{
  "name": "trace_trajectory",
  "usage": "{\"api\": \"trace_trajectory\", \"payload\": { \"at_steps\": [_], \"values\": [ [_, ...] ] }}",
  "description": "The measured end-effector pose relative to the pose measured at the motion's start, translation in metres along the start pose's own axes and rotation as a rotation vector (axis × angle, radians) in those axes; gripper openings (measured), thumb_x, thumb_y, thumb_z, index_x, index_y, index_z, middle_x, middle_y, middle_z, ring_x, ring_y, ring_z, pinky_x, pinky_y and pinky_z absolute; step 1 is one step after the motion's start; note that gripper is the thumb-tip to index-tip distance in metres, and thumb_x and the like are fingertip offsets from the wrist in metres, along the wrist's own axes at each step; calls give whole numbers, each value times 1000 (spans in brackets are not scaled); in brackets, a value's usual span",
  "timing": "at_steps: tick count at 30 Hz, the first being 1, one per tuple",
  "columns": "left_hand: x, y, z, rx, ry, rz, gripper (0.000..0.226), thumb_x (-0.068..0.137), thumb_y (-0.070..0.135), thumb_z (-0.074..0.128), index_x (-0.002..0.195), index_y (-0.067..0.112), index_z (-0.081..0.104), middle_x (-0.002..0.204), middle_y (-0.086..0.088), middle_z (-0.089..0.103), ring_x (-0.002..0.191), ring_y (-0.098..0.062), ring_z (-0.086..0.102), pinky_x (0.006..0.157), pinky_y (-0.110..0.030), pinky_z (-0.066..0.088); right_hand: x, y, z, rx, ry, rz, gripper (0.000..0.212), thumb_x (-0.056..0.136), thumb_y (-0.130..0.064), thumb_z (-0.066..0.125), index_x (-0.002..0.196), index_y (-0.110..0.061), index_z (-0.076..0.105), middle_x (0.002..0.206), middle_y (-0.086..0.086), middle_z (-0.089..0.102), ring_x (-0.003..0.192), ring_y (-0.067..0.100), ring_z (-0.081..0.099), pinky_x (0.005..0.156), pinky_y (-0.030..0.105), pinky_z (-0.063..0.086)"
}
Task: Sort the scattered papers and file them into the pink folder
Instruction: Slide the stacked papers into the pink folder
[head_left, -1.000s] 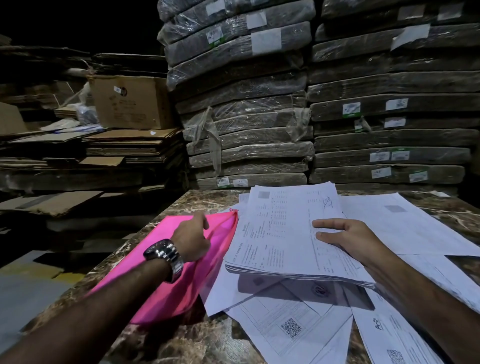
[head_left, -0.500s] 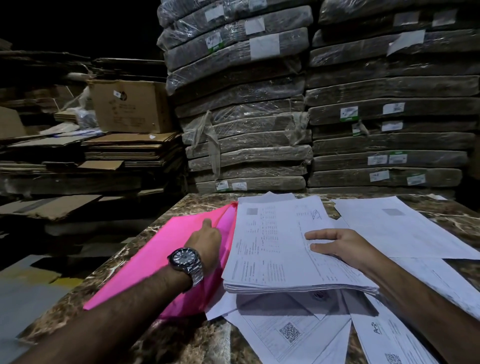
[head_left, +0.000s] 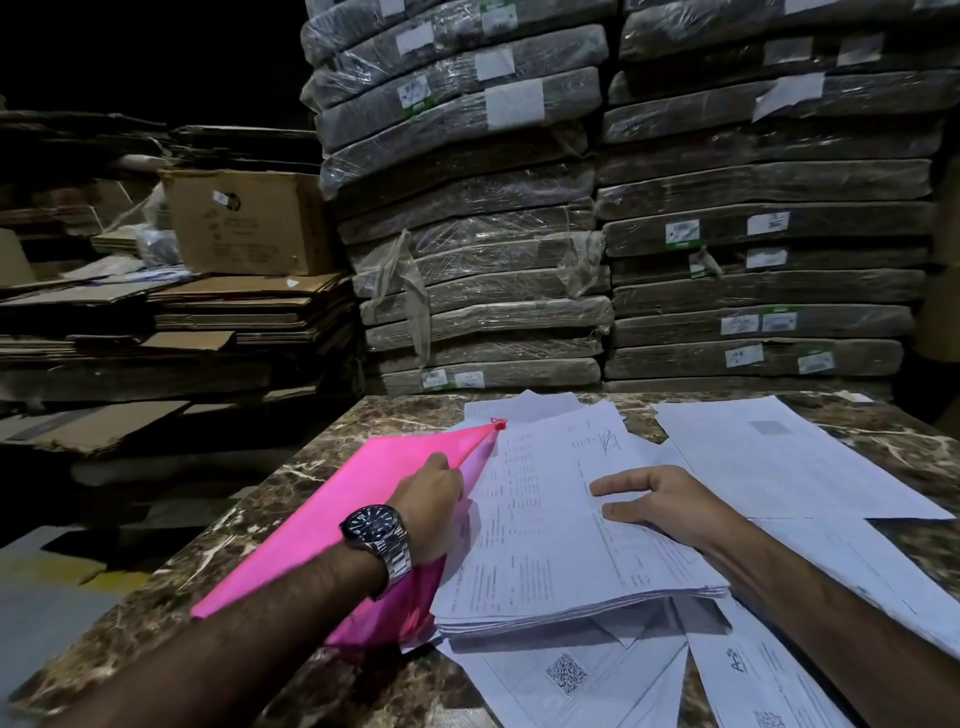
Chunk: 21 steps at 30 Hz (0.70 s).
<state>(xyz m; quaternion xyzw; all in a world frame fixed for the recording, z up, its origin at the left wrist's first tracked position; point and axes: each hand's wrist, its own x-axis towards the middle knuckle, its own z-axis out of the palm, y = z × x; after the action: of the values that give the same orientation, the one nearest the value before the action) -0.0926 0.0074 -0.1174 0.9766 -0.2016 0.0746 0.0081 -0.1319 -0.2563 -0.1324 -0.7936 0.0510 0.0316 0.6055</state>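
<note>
A pink folder (head_left: 332, 514) lies on the left of the marble table. My left hand (head_left: 431, 499), with a watch on its wrist, grips the folder's upper flap at its right edge and holds it lifted. A thick stack of printed papers (head_left: 545, 530) lies right beside the folder, its left edge at the folder's mouth. My right hand (head_left: 660, 499) holds the stack's right side, with the thumb and fingers showing on top. More loose sheets (head_left: 789, 457) lie spread under and to the right of the stack.
The marble table (head_left: 395, 415) ends at the left and far side. Tall stacks of wrapped bundles (head_left: 478, 260) stand right behind it. Flattened cardboard and a cardboard box (head_left: 249, 223) are piled at the left. Sheets with QR codes (head_left: 566, 675) lie near the front edge.
The paper stack has slid left and slightly away, toward the folder's mouth. My left hand has lifted the folder's flap higher, and my right hand has moved with the stack.
</note>
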Motion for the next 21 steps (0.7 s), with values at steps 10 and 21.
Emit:
{"api": "trace_trajectory", "payload": {
  "at_steps": [10, 21],
  "values": [
    [-6, 5, -12, -60, -193, 52, 32, 76, -1, 59, 94, 19, 77, 96, -2, 73, 81, -14, 60, 70, -22, 47, -2, 1, 13, 5, 89, 24, 17, 82, -2, 72, 94, -14, 77, 98, 0, 71, 75, 15, 70, 43, 12, 45],
    [-54, 5, -30, -93, -441, -33, 51, 73, 9, 71, 119, 18, 51, 85, 0, 61, 54, -14, 54, 51, -26, 50, -6, 1, 21, 38, 121, 22, 19, 82, 4, 70, 96, -8, 75, 98, 5, 71, 75, 19, 70, 43, 13, 47]
  ]
}}
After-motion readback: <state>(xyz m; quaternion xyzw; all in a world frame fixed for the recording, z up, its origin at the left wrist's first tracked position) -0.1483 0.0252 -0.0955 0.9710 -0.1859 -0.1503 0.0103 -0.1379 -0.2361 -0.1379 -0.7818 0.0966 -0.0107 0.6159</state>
